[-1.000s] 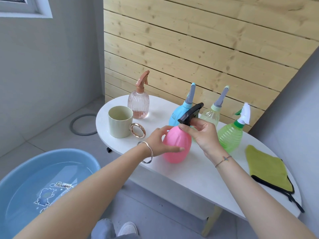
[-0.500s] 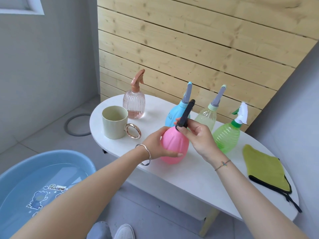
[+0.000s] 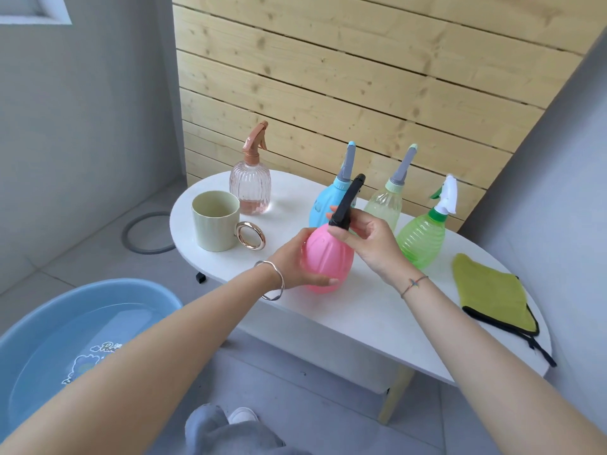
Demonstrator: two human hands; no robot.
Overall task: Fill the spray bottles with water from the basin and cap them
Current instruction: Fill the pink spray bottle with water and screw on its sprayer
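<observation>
**Pink bottle gripped mid-table**

The grooved, egg-shaped pink bottle (image 3: 328,257) stands on the table (image 3: 361,310), its black sprayer (image 3: 348,205) tilted. The left hand (image 3: 289,261) wraps its body and the right hand (image 3: 371,238) pinches the sprayer. A blue bottle (image 3: 323,205) and a green bottle (image 3: 422,238) crowd just behind. A mug (image 3: 215,224) is to the left, a cloth (image 3: 489,290) to the right, and the basin (image 3: 49,339) near left.

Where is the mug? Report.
Head view: the pale green mug stands on the left end of the white table, in front of the ribbed pink spray bottle.

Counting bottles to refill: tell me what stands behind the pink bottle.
The blue bottle stands behind the pink bottle, its lower part covered by it and the right hand gripping the black spray head.
</observation>
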